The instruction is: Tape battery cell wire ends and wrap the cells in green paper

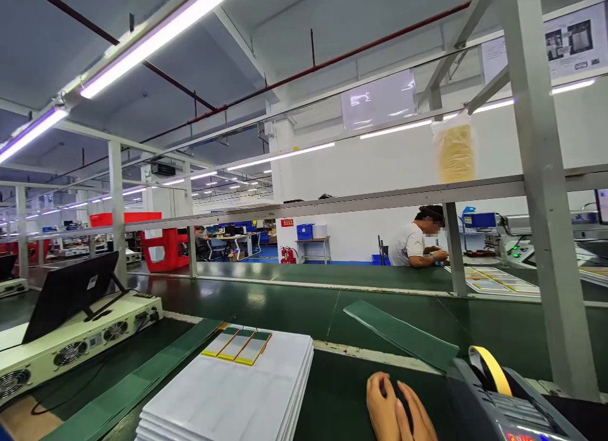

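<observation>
My left hand [381, 404] is at the bottom right of the head view, fingers bent and pressed together. Beside it, almost touching, is my right hand [417, 414], its fingers also curled together. Whatever they may hold is hidden behind the fingers. To their right stands a dark tape dispenser [498, 403] with a roll of yellow tape [491, 370] on top and a lit red display. Left of my hands lies a stack of white trays or boards [237, 390]. On its far end rest several flat grey rectangular pieces [236, 347] with yellow edges.
A green strip [403, 333] lies on the conveyor belt [294, 305] ahead. At left are a monitor [71, 295] and a cream fan-cooled unit [95, 339]. A grey post [546, 194] rises on the right. Across the belt, a co-worker [413, 241] sits near laid-out boards [494, 281].
</observation>
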Motion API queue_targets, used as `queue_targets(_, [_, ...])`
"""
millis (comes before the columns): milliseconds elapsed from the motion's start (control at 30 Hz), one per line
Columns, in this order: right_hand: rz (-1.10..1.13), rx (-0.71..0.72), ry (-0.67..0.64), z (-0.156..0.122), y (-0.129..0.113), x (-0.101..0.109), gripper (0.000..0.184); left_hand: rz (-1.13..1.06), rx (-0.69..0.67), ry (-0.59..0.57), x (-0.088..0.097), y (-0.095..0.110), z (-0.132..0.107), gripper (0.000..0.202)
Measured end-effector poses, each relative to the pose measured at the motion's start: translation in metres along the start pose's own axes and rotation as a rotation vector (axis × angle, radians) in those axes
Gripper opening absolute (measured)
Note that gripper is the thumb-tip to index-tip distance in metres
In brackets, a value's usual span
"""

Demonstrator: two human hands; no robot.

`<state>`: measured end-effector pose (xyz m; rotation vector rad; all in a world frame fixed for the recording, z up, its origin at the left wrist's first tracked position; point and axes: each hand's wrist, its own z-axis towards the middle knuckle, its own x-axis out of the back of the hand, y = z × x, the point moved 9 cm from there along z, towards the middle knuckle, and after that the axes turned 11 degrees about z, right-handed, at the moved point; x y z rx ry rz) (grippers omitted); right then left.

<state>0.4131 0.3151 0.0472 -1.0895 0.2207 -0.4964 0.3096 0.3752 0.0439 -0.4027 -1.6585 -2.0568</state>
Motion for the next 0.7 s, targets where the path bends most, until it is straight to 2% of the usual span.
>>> queue_targets(67, [0.108,-0.146,0.036,0.012,0.037,0.002,0.077,-0.201,0.018,-0.028,-0.014,-0.003,-0.001,0.036])
queue_targets(133, [0.255,-0.287,-0.013,0.016,0.064,-0.003,0.083,-0.388,0.029,-0.074,-0.026,-0.004,-0.001,0.043])
queue_targets(233, [0.525,-0.427,-0.034,0.017,0.077,-0.008,0.088,-0.601,0.068,-0.084,-0.038,-0.001,-0.006,0.046])
queue_targets(300, [0.719,-0.518,-0.015,0.015,0.077,-0.009,0.083,-0.715,0.11,-0.067,-0.046,0.004,-0.012,0.044])
queue_targets(367, [0.914,-0.623,-0.027,0.011,0.074,-0.011,0.079,-0.841,0.173,-0.108,-0.056,0.008,-0.019,0.048])
queue_targets(467, [1.105,-0.752,-0.053,0.006,0.065,-0.011,0.073,-1.03,0.298,-0.342,-0.073,0.014,-0.029,0.054])
queue_targets(567, [1.17,-0.827,-0.149,0.001,0.05,-0.015,0.062,-1.175,0.393,-0.603,-0.076,0.019,-0.041,0.053])
queue_targets(633, [1.224,-0.862,-0.239,-0.005,0.038,-0.023,0.055,-1.263,0.432,-0.691,-0.071,0.021,-0.046,0.051])
queue_targets(700, [1.247,-0.894,-0.277,-0.012,0.034,-0.029,0.044,-1.333,0.471,-0.723,-0.066,0.023,-0.049,0.051])
